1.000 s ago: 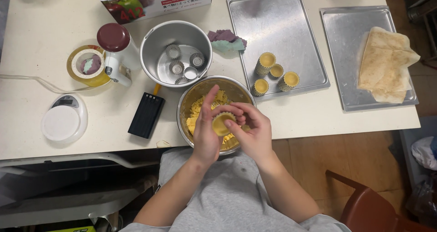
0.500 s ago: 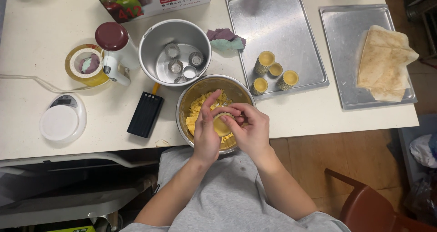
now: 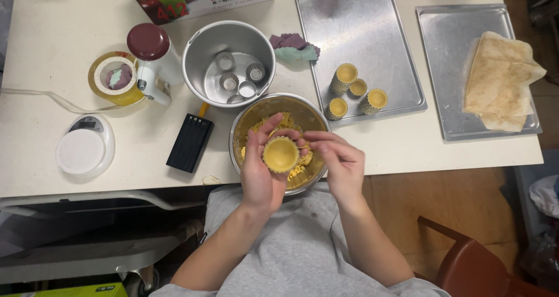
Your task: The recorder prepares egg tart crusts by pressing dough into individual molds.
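Dough-lined tart cup (image 3: 280,154) sits cradled in the left hand (image 3: 260,169), fingers curled around it, over the dough bowl (image 3: 247,122); the right hand (image 3: 338,160), loosely half-open and holding nothing, touches its rim.

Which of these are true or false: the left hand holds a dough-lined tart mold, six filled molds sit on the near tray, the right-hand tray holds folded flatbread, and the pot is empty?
1. The left hand holds a dough-lined tart mold over the dough bowl. True.
2. Six filled molds sit on the baking tray. False: four do.
3. The far-right tray holds folded flatbread. True.
4. The metal pot is empty. False: it holds several empty molds.
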